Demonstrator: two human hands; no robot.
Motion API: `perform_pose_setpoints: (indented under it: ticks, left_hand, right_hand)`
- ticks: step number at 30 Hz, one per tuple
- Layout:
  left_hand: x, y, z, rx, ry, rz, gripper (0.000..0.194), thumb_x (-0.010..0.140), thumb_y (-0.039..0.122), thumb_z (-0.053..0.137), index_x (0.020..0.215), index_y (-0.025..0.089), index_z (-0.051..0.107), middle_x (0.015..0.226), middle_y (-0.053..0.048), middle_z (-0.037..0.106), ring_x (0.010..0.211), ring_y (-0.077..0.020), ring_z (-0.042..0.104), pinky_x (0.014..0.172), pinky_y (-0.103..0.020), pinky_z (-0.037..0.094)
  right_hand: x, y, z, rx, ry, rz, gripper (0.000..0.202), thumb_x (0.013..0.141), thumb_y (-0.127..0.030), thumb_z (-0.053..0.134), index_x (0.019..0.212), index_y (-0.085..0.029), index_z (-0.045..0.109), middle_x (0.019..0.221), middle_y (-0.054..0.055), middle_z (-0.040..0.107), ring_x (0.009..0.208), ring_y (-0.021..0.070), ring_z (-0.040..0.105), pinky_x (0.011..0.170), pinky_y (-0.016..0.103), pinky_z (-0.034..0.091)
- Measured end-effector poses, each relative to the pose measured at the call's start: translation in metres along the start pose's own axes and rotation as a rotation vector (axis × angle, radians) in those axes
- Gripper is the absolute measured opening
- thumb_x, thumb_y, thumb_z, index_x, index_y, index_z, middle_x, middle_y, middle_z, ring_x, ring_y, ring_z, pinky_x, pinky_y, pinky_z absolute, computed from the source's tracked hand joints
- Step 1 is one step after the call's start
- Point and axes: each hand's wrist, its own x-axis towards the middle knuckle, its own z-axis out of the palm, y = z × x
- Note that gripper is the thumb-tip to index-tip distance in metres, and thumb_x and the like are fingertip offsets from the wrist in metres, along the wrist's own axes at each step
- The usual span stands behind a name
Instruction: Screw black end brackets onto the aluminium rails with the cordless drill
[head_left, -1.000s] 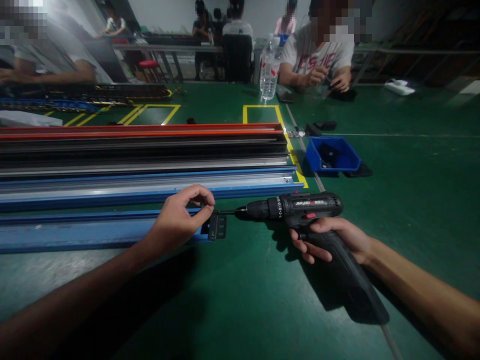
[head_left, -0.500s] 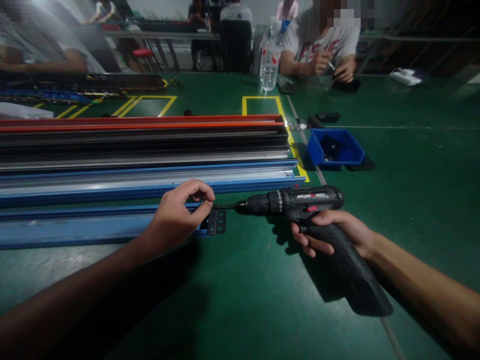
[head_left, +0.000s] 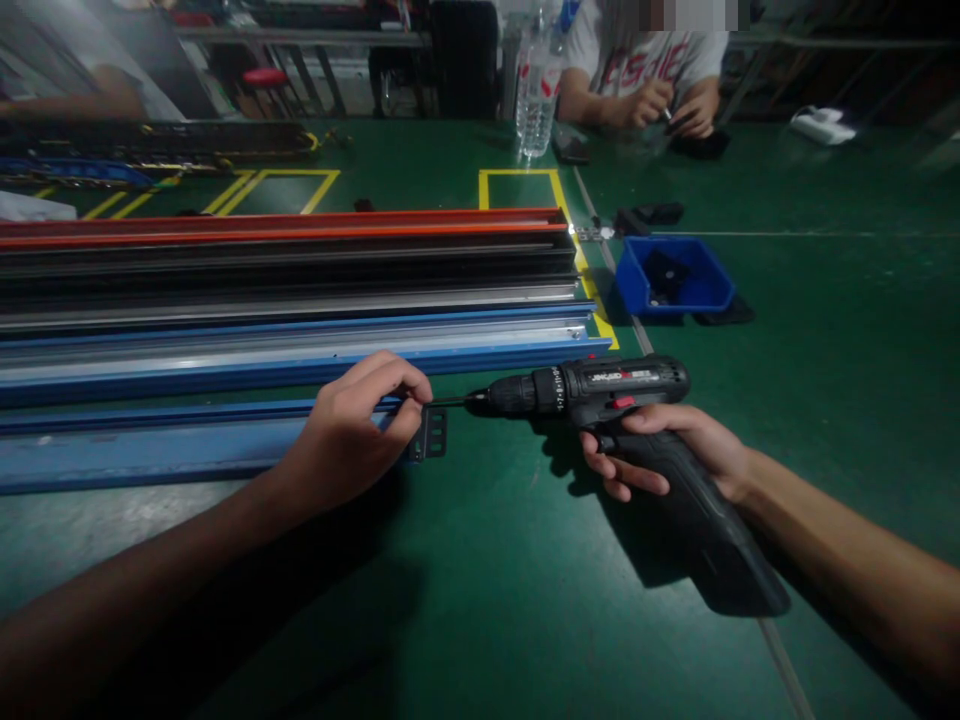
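Observation:
My right hand [head_left: 660,450] is wrapped round the grip of a black cordless drill [head_left: 630,385], which points left. The drill's long thin bit reaches the fingertips of my left hand [head_left: 367,420]. Those fingers are pinched together at the bit's tip; whatever sits between them is too small to make out. Just below the fingertips, a black slotted bracket [head_left: 433,433] stands at the right end of the nearest blue rail [head_left: 165,450]. My left hand partly hides this rail end.
Behind lie another blue rail [head_left: 300,358], dark rails and an orange rail [head_left: 300,226]. A blue bin [head_left: 675,290] with small dark parts is at centre right. Further back stand clear bottles [head_left: 534,100], and a person's hands [head_left: 667,108] hold something small.
The camera view has tilted down slightly, so the background sits higher. Both hands and the drill keep nearly the same pose, the bit still at my left fingertips.

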Motion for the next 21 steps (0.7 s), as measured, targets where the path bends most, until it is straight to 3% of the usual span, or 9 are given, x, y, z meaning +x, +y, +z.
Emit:
perform_pose_setpoints:
  ticks: [11, 21]
  left_hand:
    - [0.0053, 0.0013, -0.0039, -0.065, -0.059, -0.129, 0.013, 0.088, 0.030, 0.058, 0.078, 0.024, 0.064, 0.082, -0.002, 0.071, 0.080, -0.0202, 0.066, 0.080, -0.034, 0.054]
    - [0.0026, -0.0032, -0.0027, -0.093, -0.047, -0.113, 0.010, 0.088, 0.024, 0.060, 0.081, 0.023, 0.065, 0.084, -0.001, 0.069, 0.080, -0.0189, 0.065, 0.080, -0.033, 0.051]
  right_hand:
    - [0.0006, 0.0013, -0.0017, -0.017, 0.009, -0.002, 0.038, 0.098, -0.031, 0.063, 0.117, 0.000, 0.075, 0.094, 0.012, 0.075, 0.056, 0.0084, 0.058, 0.081, 0.028, 0.061]
    - [0.0003, 0.0016, -0.0025, -0.024, 0.010, 0.003, 0.038, 0.098, -0.031, 0.062, 0.117, 0.000, 0.075, 0.094, 0.011, 0.074, 0.056, 0.0082, 0.057, 0.081, 0.028, 0.059]
